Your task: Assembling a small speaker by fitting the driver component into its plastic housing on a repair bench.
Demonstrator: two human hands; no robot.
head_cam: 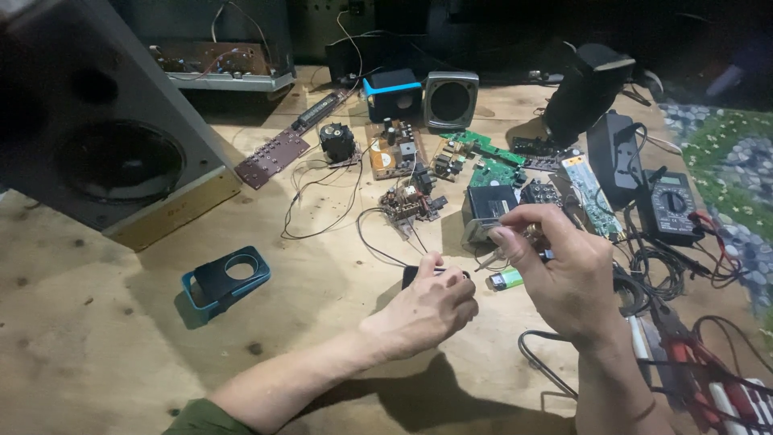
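My left hand (431,310) rests on the wooden tabletop (97,338), its fingers closed over a small black part (412,275) with thin wires running off it. My right hand (560,270) hovers just to the right, fingertips pinched on a thin metal tool (488,260) whose tip points down toward the black part. A green lighter (505,279) lies on the wood between the two hands. A small black box (488,208) stands just behind my right hand.
A large speaker cabinet (105,137) stands at the left. A blue-rimmed black case shell (225,282) lies left of centre. Circuit boards (390,153) and small speakers (451,101) crowd the back. A multimeter (671,205) and tangled leads (692,346) lie at right.
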